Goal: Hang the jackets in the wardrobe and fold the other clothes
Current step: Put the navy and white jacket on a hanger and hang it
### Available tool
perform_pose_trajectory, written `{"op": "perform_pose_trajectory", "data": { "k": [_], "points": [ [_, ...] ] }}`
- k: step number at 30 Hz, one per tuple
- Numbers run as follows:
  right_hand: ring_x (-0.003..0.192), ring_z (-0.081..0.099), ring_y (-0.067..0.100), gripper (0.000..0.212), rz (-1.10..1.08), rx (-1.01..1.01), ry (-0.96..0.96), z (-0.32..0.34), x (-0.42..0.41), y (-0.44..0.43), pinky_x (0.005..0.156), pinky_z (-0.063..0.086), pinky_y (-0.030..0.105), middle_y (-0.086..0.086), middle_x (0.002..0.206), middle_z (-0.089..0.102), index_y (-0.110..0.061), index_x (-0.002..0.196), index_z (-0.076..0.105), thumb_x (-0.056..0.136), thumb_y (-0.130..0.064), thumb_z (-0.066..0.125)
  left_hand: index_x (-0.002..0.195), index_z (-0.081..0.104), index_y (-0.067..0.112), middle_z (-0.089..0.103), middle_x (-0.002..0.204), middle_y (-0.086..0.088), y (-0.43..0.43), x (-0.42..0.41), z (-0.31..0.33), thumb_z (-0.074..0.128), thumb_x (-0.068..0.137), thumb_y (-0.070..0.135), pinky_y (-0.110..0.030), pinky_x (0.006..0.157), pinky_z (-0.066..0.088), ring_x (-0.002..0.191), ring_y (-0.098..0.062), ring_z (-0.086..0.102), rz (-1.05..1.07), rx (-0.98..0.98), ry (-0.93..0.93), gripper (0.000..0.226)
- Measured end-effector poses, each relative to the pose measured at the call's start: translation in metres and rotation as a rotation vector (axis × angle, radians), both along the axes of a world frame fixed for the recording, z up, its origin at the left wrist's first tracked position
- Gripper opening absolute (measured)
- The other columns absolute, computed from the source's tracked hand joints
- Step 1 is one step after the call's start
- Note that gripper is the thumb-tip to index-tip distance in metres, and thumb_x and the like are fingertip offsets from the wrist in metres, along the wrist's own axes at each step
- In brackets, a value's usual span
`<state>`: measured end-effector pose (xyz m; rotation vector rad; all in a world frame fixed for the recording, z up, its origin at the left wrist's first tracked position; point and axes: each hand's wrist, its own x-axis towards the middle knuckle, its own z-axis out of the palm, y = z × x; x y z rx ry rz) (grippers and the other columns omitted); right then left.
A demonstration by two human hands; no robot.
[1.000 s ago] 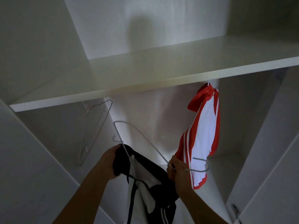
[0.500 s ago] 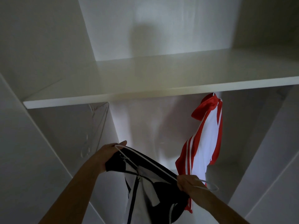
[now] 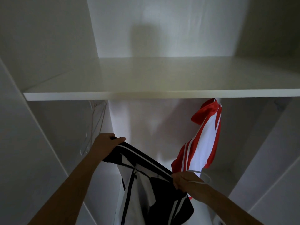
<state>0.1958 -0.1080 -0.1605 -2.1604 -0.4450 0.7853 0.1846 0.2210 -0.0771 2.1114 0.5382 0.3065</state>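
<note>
A black and white zip jacket (image 3: 146, 185) hangs between my two hands inside the white wardrobe. My left hand (image 3: 105, 146) grips its upper shoulder edge, thumb over the fabric. My right hand (image 3: 183, 180) grips the other shoulder together with a thin wire hanger (image 3: 203, 176), whose hook sticks out to the right. Most of the hanger is hidden inside the jacket. A red and white jacket (image 3: 203, 138) hangs under the shelf at the right.
A white shelf (image 3: 146, 95) runs across above my hands. Empty wire hangers (image 3: 95, 127) hang under the shelf at the left, against the side wall. Wardrobe side panels stand close on both sides.
The hanger, bare above the jacket a second ago, now lies inside the jacket's shoulders. My left hand has risen and stretched the shoulder out to the left. The view has tilted upward.
</note>
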Motion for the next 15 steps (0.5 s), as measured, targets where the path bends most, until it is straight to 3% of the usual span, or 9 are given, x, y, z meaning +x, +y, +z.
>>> {"op": "perform_pose_trajectory", "data": {
  "k": [2, 4, 7, 12, 15],
  "points": [
    [0.049, 0.052, 0.004, 0.042, -0.073, 0.169, 0.001, 0.011, 0.012, 0.017, 0.051, 0.041, 0.019, -0.009, 0.054, 0.058, -0.028, 0.064, 0.07, 0.098, -0.019, 0.047, 0.051, 0.032, 0.012, 0.037, 0.052, -0.006, -0.003, 0.002, -0.002, 0.073, 0.082, 0.03, -0.029, 0.055, 0.03, 0.051, -0.017, 0.038, -0.016, 0.301, -0.109, 0.054],
    [0.05, 0.052, 0.006, 0.043, -0.08, 0.226, -0.017, 0.026, 0.018, 0.022, 0.054, 0.041, 0.018, -0.007, 0.054, 0.057, -0.024, 0.065, 0.067, 0.099, -0.008, 0.047, 0.05, 0.026, 0.017, 0.033, 0.048, -0.001, -0.006, 0.001, -0.001, 0.072, 0.084, 0.029, -0.03, 0.053, 0.032, 0.047, -0.014, 0.033, -0.042, 0.482, -0.218, 0.058],
    [0.052, 0.046, 0.007, 0.035, -0.092, 0.128, -0.014, 0.031, 0.018, 0.025, 0.052, 0.038, 0.01, 0.0, 0.058, 0.049, -0.012, 0.067, 0.055, 0.1, -0.006, 0.044, 0.05, 0.024, 0.022, 0.033, 0.044, 0.003, -0.006, 0.0, 0.003, 0.071, 0.085, 0.027, -0.034, 0.048, 0.039, 0.044, -0.014, 0.035, -0.078, 0.624, -0.285, 0.059],
    [0.056, 0.047, 0.009, 0.033, -0.002, -0.01, -0.065, 0.057, 0.024, 0.029, 0.059, 0.039, 0.013, 0.001, 0.062, 0.049, -0.014, 0.066, 0.051, 0.098, -0.009, 0.045, 0.052, 0.04, 0.012, 0.043, 0.039, -0.009, -0.008, -0.003, 0.007, 0.069, 0.086, 0.03, -0.034, 0.038, 0.041, 0.035, -0.017, 0.038, -0.093, 0.819, -0.481, 0.049],
    [0.055, 0.047, 0.009, 0.035, 0.012, 0.009, -0.082, 0.055, 0.021, 0.023, 0.059, 0.039, 0.015, 0.0, 0.062, 0.049, -0.015, 0.065, 0.052, 0.099, -0.012, 0.046, 0.048, 0.045, 0.007, 0.042, 0.036, -0.005, -0.01, -0.006, 0.007, 0.044, 0.093, 0.045, -0.024, 0.034, 0.037, 0.03, -0.016, 0.039, -0.072, 0.952, -0.617, 0.059]
  ]
}}
